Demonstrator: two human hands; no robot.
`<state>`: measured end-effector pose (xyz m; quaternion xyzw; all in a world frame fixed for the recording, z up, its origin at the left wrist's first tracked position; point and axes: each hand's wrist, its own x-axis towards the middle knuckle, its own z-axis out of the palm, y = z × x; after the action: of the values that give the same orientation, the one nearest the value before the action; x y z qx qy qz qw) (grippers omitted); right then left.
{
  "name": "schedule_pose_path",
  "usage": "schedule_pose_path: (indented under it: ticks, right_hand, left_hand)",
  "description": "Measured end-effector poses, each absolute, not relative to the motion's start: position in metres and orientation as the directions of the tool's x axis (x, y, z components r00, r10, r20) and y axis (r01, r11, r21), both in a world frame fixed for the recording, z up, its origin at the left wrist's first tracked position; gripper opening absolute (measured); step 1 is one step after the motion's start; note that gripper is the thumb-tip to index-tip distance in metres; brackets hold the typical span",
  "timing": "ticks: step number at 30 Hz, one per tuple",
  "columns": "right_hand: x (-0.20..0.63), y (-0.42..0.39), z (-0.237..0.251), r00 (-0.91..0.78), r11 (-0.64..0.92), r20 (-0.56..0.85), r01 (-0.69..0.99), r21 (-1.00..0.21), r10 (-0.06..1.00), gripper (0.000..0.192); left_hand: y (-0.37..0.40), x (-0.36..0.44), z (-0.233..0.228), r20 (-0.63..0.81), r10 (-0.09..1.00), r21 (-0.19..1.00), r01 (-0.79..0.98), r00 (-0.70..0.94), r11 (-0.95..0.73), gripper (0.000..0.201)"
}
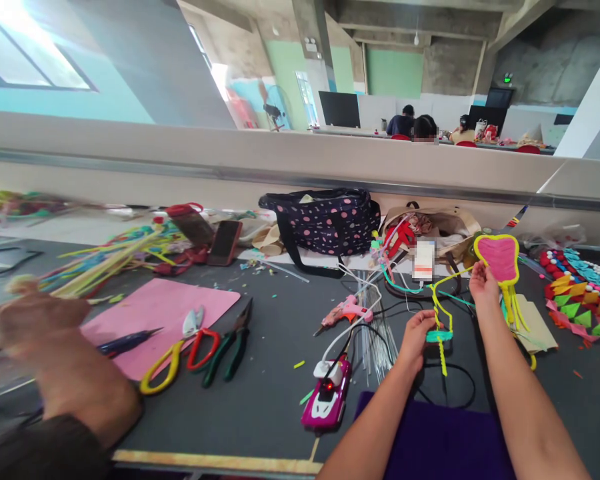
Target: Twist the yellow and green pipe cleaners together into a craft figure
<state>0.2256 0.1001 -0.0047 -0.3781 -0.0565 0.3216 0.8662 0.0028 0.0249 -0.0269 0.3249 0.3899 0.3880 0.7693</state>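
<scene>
Fingers pinched, my left hand [419, 339] grips a yellow pipe-cleaner figure [443, 357] with a twisted lower stem and a loop above. A teal band [439, 336] wraps across that stem by my fingertips. My right hand [484, 285] is closed on the far end of a yellow strand running up from the same piece. Just beyond it lies a pink flower-like shape edged in yellow [497, 259], with yellow strands hanging below. Behind the piece is a phone with a lit screen [423, 261].
At left, another person's blurred hand [55, 353] reaches over a pink sheet [170, 313] near scissors [163, 370] and pliers [230, 343]. A pink glue gun [347, 311], purple power strip [325, 407], clear sticks and cables lie mid-table. A patterned bag [330, 223] stands behind.
</scene>
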Motion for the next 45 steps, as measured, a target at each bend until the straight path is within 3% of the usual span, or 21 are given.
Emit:
schedule_pose_path:
  ticks: [8,11,12,13,14,16,18,21,25,33,36,39,45]
  right_hand:
    - [0.214,0.060,-0.007,0.755,0.334,-0.025,-0.320,-0.887,0.656,0.017]
    - [0.236,0.023,-0.009,0.863,0.322,0.098,-0.078,-0.944,0.495,0.034]
    - [0.246,0.011,-0.012,0.885,0.169,0.269,0.220,-0.961,0.380,0.036]
    - [0.258,0.001,-0.015,0.840,-0.027,0.413,0.450,-0.892,0.351,0.038]
    - [0.268,-0.006,-0.020,0.785,-0.193,0.477,0.578,-0.793,0.395,0.038]
    - [0.284,-0.014,-0.031,0.716,-0.379,0.424,0.671,-0.637,0.555,0.037]
    - [0.290,-0.014,-0.040,0.683,-0.453,0.343,0.704,-0.547,0.645,0.036]
    - [0.289,-0.011,-0.045,0.707,-0.481,0.346,0.687,-0.544,0.617,0.037]
    - [0.284,-0.013,-0.036,0.793,-0.448,0.377,0.590,-0.672,0.479,0.042]
    - [0.262,0.001,-0.019,0.766,-0.060,0.497,0.566,-0.822,0.408,0.037]
    - [0.253,0.025,-0.023,0.786,0.149,0.417,0.395,-0.907,0.456,0.035]
    - [0.245,0.051,-0.029,0.782,0.261,0.358,0.256,-0.931,0.510,0.034]
    - [0.240,0.088,-0.053,0.781,0.224,0.253,0.149,-0.963,0.571,0.031]
  left_hand:
    - [0.028,0.004,-0.034,-0.327,0.857,0.797,-0.372,0.398,0.476,0.029]
    - [0.029,0.005,-0.035,-0.318,0.860,0.793,-0.385,0.399,0.472,0.027]
    - [0.028,0.005,-0.035,-0.320,0.859,0.793,-0.384,0.400,0.474,0.027]
    - [0.028,0.006,-0.034,-0.325,0.857,0.793,-0.378,0.401,0.478,0.027]
    - [0.027,0.006,-0.034,-0.330,0.854,0.794,-0.371,0.402,0.482,0.027]
    - [0.026,0.006,-0.033,-0.339,0.849,0.798,-0.356,0.405,0.487,0.027]
    - [0.026,0.006,-0.032,-0.337,0.849,0.802,-0.349,0.406,0.485,0.027]
    - [0.026,0.005,-0.031,-0.336,0.852,0.804,-0.349,0.401,0.481,0.026]
    - [0.027,0.005,-0.029,-0.345,0.853,0.802,-0.349,0.391,0.485,0.026]
    - [0.025,0.004,-0.027,-0.349,0.851,0.790,-0.367,0.392,0.492,0.027]
    - [0.026,0.003,-0.029,-0.342,0.859,0.785,-0.386,0.382,0.484,0.027]
    - [0.027,0.003,-0.032,-0.317,0.866,0.779,-0.414,0.387,0.470,0.026]
    - [0.027,0.003,-0.033,-0.337,0.853,0.775,-0.397,0.398,0.492,0.029]
